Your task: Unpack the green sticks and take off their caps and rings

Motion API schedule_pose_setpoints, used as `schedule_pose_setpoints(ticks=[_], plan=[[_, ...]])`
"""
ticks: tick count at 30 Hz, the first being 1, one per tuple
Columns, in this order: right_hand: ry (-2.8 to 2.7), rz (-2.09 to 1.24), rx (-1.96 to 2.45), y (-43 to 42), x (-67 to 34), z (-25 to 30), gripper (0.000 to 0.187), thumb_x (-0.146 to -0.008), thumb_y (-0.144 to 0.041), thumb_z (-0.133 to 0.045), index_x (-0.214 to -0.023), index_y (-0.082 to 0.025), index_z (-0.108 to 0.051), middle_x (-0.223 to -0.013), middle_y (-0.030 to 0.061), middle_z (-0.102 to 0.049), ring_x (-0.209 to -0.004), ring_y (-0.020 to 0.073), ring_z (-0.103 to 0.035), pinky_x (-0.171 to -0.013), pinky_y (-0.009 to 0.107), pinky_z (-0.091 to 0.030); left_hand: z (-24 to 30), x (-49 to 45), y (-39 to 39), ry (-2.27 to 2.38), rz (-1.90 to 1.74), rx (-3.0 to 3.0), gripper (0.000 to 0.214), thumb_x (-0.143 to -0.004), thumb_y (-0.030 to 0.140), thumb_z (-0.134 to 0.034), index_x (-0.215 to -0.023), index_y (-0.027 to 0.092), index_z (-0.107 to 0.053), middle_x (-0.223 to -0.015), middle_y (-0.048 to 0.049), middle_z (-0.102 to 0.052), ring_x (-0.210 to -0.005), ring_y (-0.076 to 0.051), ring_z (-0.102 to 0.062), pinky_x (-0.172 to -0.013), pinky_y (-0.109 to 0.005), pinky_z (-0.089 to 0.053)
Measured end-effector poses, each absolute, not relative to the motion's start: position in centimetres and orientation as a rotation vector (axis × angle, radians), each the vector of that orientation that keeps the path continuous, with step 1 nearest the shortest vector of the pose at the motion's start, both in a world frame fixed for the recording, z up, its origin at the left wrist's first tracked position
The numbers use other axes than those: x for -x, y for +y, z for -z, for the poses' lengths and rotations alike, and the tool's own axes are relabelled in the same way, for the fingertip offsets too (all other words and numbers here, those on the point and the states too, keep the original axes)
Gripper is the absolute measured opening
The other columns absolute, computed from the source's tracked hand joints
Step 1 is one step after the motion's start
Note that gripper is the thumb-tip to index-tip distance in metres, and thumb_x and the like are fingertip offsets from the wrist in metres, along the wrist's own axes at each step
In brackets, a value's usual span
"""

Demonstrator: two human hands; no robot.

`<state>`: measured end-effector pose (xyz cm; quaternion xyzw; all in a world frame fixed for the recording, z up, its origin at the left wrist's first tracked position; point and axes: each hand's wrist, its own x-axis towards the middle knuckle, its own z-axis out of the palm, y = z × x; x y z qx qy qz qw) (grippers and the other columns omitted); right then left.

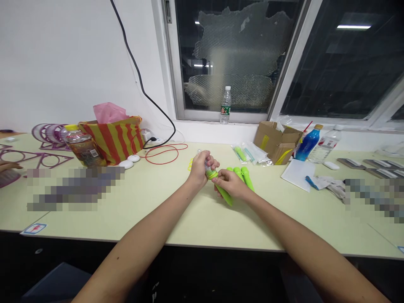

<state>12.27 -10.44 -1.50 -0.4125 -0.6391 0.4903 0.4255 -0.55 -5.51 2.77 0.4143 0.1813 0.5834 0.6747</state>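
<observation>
I have the left hand (200, 168) curled around the clear plastic piece (208, 166), fingers wrapped close on it; the right hand (232, 184) pinches the green spike (225, 195) between thumb and fingers; the two pieces meet at a green collar (212, 174) over the table (189, 219), the spike's point tilted down and to my right; fingertips cover part of that joint, so I cannot tell whether it sits square; if it is crooked, I judge that any twist could bind it; too hard a squeeze on the left could buckle the plastic, which looks thin; too loose a pinch on the right could let the smooth spike spin or drop; the green tubes (248, 181) lie just beyond the right hand, and a slip of that wrist could set them rolling; the yellow loops (190, 164) beside the left hand could be brushed away by a stray knuckle.
</observation>
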Motion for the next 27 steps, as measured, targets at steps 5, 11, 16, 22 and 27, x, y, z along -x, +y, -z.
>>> schedule_pose_setpoints(ticks=[5, 11, 16, 22, 27], plan=[[-1.694, -0.855, 1.188, -10.9, -11.8, 1.7, 0.038, -0.083, -0.054, -0.063, -0.08, -0.022, -0.043, -0.064, -0.0007, -0.061, -0.047, 0.0141, -0.057, -0.046, 0.025, -0.039, -2.5, 0.4, -5.2, 0.436, -1.346, -0.897, 0.027, -0.079, 0.022, -0.054, -0.058, 0.02, -0.038, -0.046, 0.0072, -0.034, -0.041, -0.009, -0.043, -0.062, -0.03, -0.048], [-1.809, -0.29, 1.369, -11.2, -11.4, 1.7, 0.036, -0.083, -0.052, -0.063, -0.076, -0.022, -0.044, -0.066, 0.0025, -0.056, -0.057, 0.017, -0.05, -0.055, 0.028, -0.027, -2.0, 0.3, -4.9, 0.483, -1.381, -0.865, 0.024, -0.078, 0.023, -0.057, -0.062, 0.02, -0.039, -0.048, 0.0066, -0.037, -0.042, -0.01, -0.046, -0.058, -0.029, -0.047], [-1.765, -0.081, 1.487, -11.4, -10.3, 2.0, 0.031, -0.082, -0.044, -0.065, -0.078, -0.022, -0.043, -0.062, 0.0048, -0.052, -0.061, 0.0212, -0.051, -0.058, 0.03, -0.026, -1.8, 0.2, -4.9, 0.57, -1.418, -0.855, 0.023, -0.075, 0.024, -0.057, -0.062, 0.019, -0.039, -0.048, 0.006, -0.039, -0.044, -0.01, -0.048, -0.052, -0.024, -0.044], [-1.668, -0.661, 1.296, -11.4, -10.8, 1.5, 0.036, -0.077, -0.049, -0.068, -0.077, -0.023, -0.042, -0.067, 0.0027, -0.057, -0.059, 0.0198, -0.057, -0.053, 0.028, -0.038, -1.9, 0.4, -5.1, 0.516, -1.367, -0.846, 0.026, -0.076, 0.025, -0.059, -0.059, 0.019, -0.04, -0.046, 0.0053, -0.039, -0.043, -0.009, -0.047, -0.057, -0.027, -0.046], [-1.294, -1.876, 0.774, -10.2, -12.5, 1.6, 0.044, -0.092, -0.057, -0.033, -0.091, -0.017, -0.05, -0.071, 0.0065, -0.064, -0.052, 0.0206, -0.061, -0.05, 0.034, -0.049, -2.6, 0.7, -5.8, 0.306, -1.227, -0.845, 0.029, -0.079, 0.027, -0.058, -0.057, 0.018, -0.041, -0.045, 0.0056, -0.036, -0.042, -0.009, -0.042, -0.063, -0.03, -0.048]])
